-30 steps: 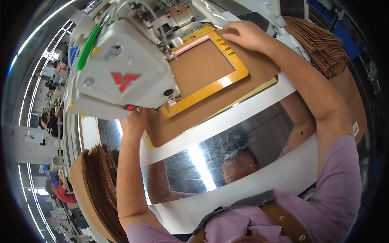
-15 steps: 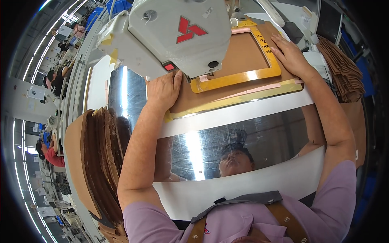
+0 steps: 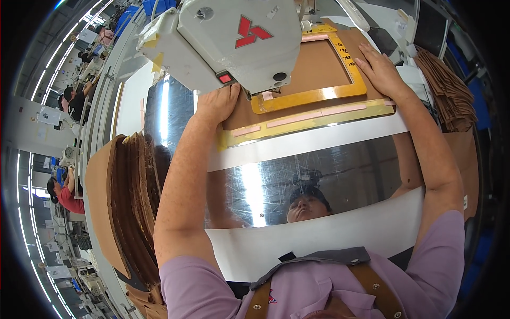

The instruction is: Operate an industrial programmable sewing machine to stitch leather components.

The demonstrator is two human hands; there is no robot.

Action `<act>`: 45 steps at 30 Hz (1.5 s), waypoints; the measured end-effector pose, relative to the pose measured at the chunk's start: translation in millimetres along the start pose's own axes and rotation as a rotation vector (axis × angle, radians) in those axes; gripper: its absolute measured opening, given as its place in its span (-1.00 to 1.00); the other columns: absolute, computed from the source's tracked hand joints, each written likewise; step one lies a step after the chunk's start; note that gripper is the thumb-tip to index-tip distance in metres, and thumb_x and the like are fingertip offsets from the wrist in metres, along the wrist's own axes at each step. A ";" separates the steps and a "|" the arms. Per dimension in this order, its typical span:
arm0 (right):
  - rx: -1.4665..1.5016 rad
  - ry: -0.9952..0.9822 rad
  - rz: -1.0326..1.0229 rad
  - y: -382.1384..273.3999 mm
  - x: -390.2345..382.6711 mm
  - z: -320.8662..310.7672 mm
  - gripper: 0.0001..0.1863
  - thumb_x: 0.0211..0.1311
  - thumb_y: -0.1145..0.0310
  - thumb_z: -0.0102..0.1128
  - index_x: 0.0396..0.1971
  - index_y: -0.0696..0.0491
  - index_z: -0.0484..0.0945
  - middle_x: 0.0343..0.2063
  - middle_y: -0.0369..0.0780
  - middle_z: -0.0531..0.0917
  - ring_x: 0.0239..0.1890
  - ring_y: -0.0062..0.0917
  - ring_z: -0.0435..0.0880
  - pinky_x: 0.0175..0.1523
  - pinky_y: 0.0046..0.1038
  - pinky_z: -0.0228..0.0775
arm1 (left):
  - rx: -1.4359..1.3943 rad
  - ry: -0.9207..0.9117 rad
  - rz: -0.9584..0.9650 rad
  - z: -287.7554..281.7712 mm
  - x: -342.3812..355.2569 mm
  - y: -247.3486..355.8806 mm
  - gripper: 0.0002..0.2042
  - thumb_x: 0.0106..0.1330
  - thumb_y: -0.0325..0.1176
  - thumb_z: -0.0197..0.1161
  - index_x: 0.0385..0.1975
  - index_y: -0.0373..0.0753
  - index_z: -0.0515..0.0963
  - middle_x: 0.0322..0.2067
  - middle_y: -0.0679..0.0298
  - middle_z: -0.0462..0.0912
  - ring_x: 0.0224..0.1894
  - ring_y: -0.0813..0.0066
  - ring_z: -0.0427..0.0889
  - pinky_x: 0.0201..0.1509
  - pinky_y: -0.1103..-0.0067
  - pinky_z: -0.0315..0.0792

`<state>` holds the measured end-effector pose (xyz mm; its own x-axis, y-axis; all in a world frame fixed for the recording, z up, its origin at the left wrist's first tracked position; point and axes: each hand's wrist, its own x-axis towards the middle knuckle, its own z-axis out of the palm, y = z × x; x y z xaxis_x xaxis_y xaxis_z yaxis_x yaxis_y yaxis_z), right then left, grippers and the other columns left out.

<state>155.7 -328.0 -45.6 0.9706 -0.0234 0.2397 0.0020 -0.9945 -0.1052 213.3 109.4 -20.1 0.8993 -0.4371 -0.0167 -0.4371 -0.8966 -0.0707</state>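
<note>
A brown leather-like panel (image 3: pixel 319 69) lies under the head of a large white sewing machine (image 3: pixel 239 48). On top of it rests a yellow rectangular frame (image 3: pixel 297 102). My left hand (image 3: pixel 218 103) lies on the panel's left edge, thumb stretched forward, its other fingertips partly hidden by the machine head. At the panel's right edge my right hand (image 3: pixel 380 69) presses flat with fingers extended. Pink strips (image 3: pixel 295 118) show on a yellow-taped border (image 3: pixel 313 121) along the panel's near edge.
A shiny metal plate (image 3: pixel 319 183) is set into the white table (image 3: pixel 319 239) before me. Stacked brown pieces stand at left (image 3: pixel 114 202) and right (image 3: pixel 446 90). A dark screen (image 3: pixel 431 29) is at far right. Other people (image 3: pixel 69 194) work at far left.
The panel's near edge has shifted away from me, uncovering more of the pink strips. Both hands stay on the panel. The whole view has shifted slightly.
</note>
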 end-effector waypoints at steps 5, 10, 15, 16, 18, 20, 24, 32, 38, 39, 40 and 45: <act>0.003 -0.009 0.034 1.4 -2.0 1.7 -0.26 0.55 -0.14 -0.16 0.45 0.15 0.25 0.48 -0.08 0.28 0.57 -0.28 0.12 0.56 0.02 -0.03 | -0.111 0.019 0.071 -9.3 -1.5 4.0 -0.54 0.56 -0.11 -0.27 -0.08 -0.25 0.60 -0.07 -0.12 0.70 0.07 -0.15 0.61 0.23 0.12 0.35; -0.035 -0.040 0.033 -6.2 -4.4 1.2 -0.25 0.55 -0.13 -0.16 0.48 0.13 0.22 0.51 -0.09 0.23 0.59 -0.30 0.07 0.58 0.05 -0.10 | -0.103 0.100 0.019 1.1 -10.4 -8.6 -0.53 0.58 -0.07 -0.27 -0.01 -0.20 0.59 -0.11 -0.08 0.72 0.05 -0.17 0.60 0.27 0.03 0.24; -0.049 -0.062 0.028 -12.5 -3.1 0.0 -0.27 0.55 -0.08 -0.14 0.50 0.11 0.17 0.54 -0.12 0.17 0.61 -0.34 0.01 0.59 0.06 -0.15 | -0.150 0.186 -0.039 8.5 -26.1 -18.0 -0.52 0.61 -0.04 -0.25 0.04 -0.23 0.57 -0.08 -0.04 0.70 0.11 -0.08 0.57 0.34 0.02 0.14; -0.045 -0.059 0.025 -13.4 -2.7 0.0 -0.27 0.55 -0.08 -0.14 0.50 0.11 0.17 0.54 -0.12 0.17 0.61 -0.34 0.01 0.59 0.06 -0.15 | -0.158 0.214 -0.063 6.6 -30.6 -20.0 -0.52 0.62 -0.02 -0.23 0.06 -0.24 0.56 -0.05 -0.03 0.69 0.14 -0.05 0.55 0.35 0.04 0.13; 0.000 -0.017 0.025 -6.7 -7.5 0.8 -0.29 0.55 -0.05 -0.14 0.49 0.10 0.19 0.53 -0.12 0.18 0.61 -0.34 0.01 0.59 0.06 -0.17 | -0.209 0.143 -0.093 -11.9 -36.1 -13.0 -0.53 0.62 -0.03 -0.19 0.14 -0.24 0.53 0.04 -0.02 0.65 0.20 -0.01 0.52 0.41 0.05 0.08; 0.037 0.018 0.003 -0.7 -17.6 -6.8 -0.31 0.55 -0.03 -0.13 0.49 0.09 0.20 0.52 -0.12 0.20 0.60 -0.33 0.04 0.59 0.07 -0.18 | -0.263 0.069 -0.110 -15.7 -47.1 -3.6 -0.53 0.62 -0.03 -0.16 0.22 -0.24 0.49 0.12 -0.01 0.61 0.26 0.03 0.49 0.46 0.06 0.03; 0.194 0.049 -0.090 4.3 -43.1 -34.2 -0.38 0.56 0.03 -0.09 0.47 0.02 0.24 0.46 -0.08 0.31 0.53 -0.25 0.21 0.57 0.11 -0.15 | -0.405 0.201 0.117 -9.8 -90.0 20.0 -0.47 0.58 -0.13 -0.05 0.48 -0.18 0.25 0.49 0.11 0.26 0.56 0.24 0.15 0.61 0.12 -0.26; 0.138 0.009 -0.145 -11.0 -121.5 -44.7 -0.33 0.52 0.01 0.02 0.45 0.10 0.26 0.48 -0.09 0.28 0.56 -0.28 0.15 0.60 0.04 -0.19 | -0.276 0.218 0.134 -3.2 -128.5 25.9 -0.45 0.51 -0.10 0.03 0.41 -0.24 0.37 0.41 0.10 0.40 0.50 0.21 0.29 0.61 0.11 -0.26; 0.140 0.006 -0.134 -4.7 -140.5 -44.2 -0.35 0.50 -0.02 0.04 0.40 0.12 0.35 0.45 -0.11 0.33 0.56 -0.34 0.15 0.60 0.01 -0.18 | -0.252 0.272 0.234 -8.6 -128.4 30.5 -0.58 0.40 -0.27 0.23 0.22 -0.25 0.58 0.22 0.15 0.63 0.38 0.25 0.49 0.60 0.18 -0.07; 0.115 0.021 -0.152 -4.7 -140.5 -44.3 -0.36 0.50 -0.02 0.05 0.38 0.11 0.38 0.43 -0.11 0.37 0.54 -0.34 0.19 0.60 0.00 -0.16 | -0.250 0.246 0.225 -8.1 -128.1 29.3 -0.61 0.39 -0.29 0.24 0.18 -0.26 0.61 0.20 0.13 0.65 0.36 0.22 0.51 0.60 0.16 -0.06; 0.089 0.035 -0.172 -4.6 -139.8 -44.4 -0.37 0.50 -0.02 0.05 0.36 0.11 0.42 0.41 -0.11 0.40 0.53 -0.35 0.23 0.59 -0.01 -0.14 | -0.252 0.295 0.238 -7.4 -127.7 29.7 -0.64 0.37 -0.32 0.27 0.12 -0.26 0.65 0.15 0.14 0.68 0.30 0.23 0.57 0.59 0.17 -0.01; 0.033 0.078 -0.200 -4.9 -139.6 -44.5 -0.42 0.49 -0.01 0.06 0.29 0.11 0.50 0.35 -0.11 0.48 0.48 -0.34 0.32 0.58 -0.02 -0.08 | -0.244 0.308 0.234 -9.7 -125.3 27.7 -0.68 0.33 -0.33 0.33 0.05 -0.26 0.70 0.06 0.15 0.74 0.23 0.29 0.65 0.55 0.19 0.10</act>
<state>9.5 -324.4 -35.6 0.9284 0.1647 0.3331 0.2017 -0.9762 -0.0796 88.4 138.7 -10.4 0.7451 -0.5978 0.2957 -0.6525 -0.7453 0.1373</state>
